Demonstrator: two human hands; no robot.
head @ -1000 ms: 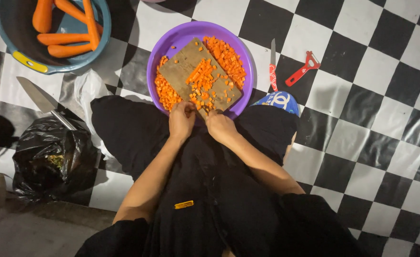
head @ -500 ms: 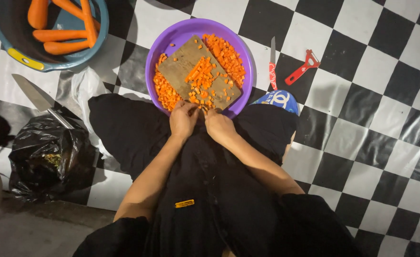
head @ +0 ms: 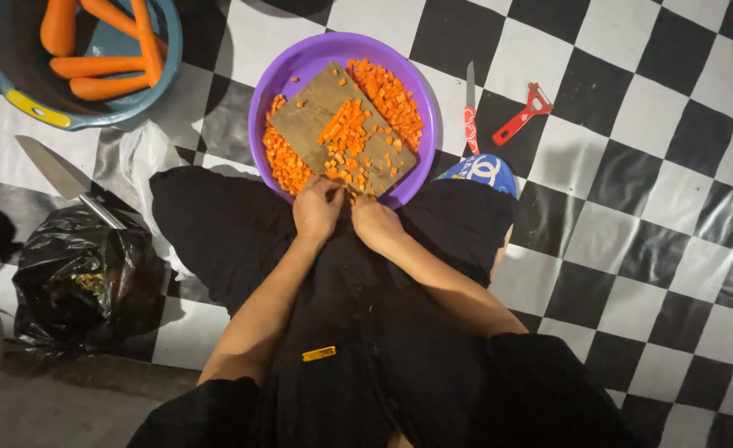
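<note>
My left hand (head: 317, 209): curled at the near edge of the cutting board (head: 312, 124); grip unclear.
My right hand (head: 375, 222): just beside it; I cannot tell its hold.
Diced carrot (head: 346, 137): on the board, in the purple basin (head: 300, 62).

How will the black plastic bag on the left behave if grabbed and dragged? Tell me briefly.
The black plastic bag will probably be floppy: its glossy film is crumpled into folds and slumps on the checkered floor. It is likely to slide easily, since film and floor both look smooth. It may spill, as its top gapes open over scraps inside. The large knife resting against it could shift too.
</note>
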